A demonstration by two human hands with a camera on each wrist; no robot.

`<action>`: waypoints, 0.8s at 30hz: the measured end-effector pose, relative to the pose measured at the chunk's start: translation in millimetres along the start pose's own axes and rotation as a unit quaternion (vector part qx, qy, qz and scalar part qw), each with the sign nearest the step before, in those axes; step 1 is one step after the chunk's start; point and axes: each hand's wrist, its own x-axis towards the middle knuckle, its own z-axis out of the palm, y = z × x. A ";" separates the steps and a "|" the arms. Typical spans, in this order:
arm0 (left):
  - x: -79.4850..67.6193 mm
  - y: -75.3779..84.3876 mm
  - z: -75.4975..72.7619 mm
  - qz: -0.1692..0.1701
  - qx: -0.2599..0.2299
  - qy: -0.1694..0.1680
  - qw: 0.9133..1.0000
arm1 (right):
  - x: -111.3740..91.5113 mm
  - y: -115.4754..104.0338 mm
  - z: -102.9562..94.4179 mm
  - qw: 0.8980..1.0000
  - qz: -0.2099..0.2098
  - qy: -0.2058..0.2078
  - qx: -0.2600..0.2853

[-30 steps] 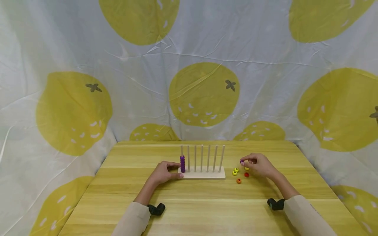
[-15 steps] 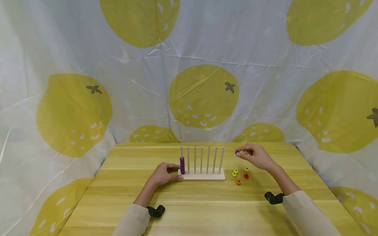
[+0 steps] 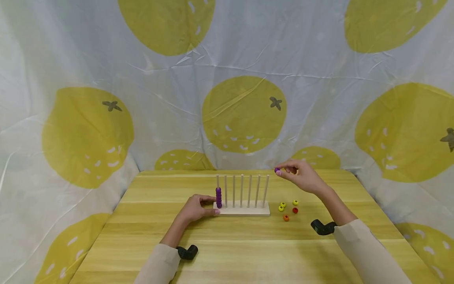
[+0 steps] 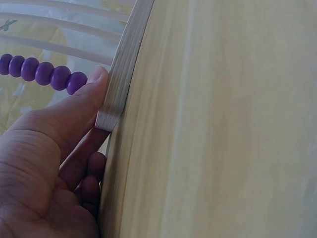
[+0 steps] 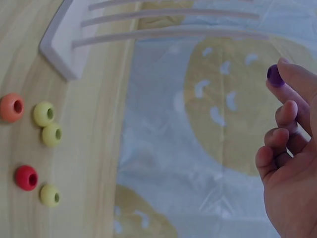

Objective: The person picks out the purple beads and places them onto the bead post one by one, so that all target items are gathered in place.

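Note:
A wooden peg rack (image 3: pixel 244 211) with several upright rods stands on the table. Its leftmost rod carries a stack of purple beads (image 3: pixel 218 198); the other rods are bare. My left hand (image 3: pixel 194 208) grips the left end of the rack's base, and the left wrist view shows the thumb (image 4: pixel 84 96) on the base beside the lowest bead. To the right, raised above the rod tops, my right hand (image 3: pixel 302 176) pinches a single purple bead (image 5: pixel 275 76) between thumb and forefinger. Its other fingers curl loosely in the right wrist view.
Right of the rack lie loose beads: three yellow ones, including a yellow bead (image 3: pixel 295 202) set apart, a red bead (image 3: pixel 295 210) and an orange bead (image 3: pixel 286 217). A lemon-print cloth (image 3: pixel 170 118) hangs behind the wooden table (image 3: pixel 241 252).
My right hand has lifted the purple bead off the table area and carried it up and leftward toward the rack. The left hand stays on the base.

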 end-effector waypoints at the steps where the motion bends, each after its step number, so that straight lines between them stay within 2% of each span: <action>1: 0.2 -0.1 -0.2 0.001 0.000 0.000 1.000 | 1.9 -3.2 0.0 1.000 -0.004 0.001 0.000; 8: -0.2 -0.4 0.1 0.002 0.006 0.000 1.000 | 14.0 -21.8 4.2 1.000 -0.027 -0.009 0.005; 24: -0.1 0.3 -0.8 -0.006 0.003 -0.003 1.000 | 37.2 -50.5 27.7 0.997 -0.063 -0.027 0.023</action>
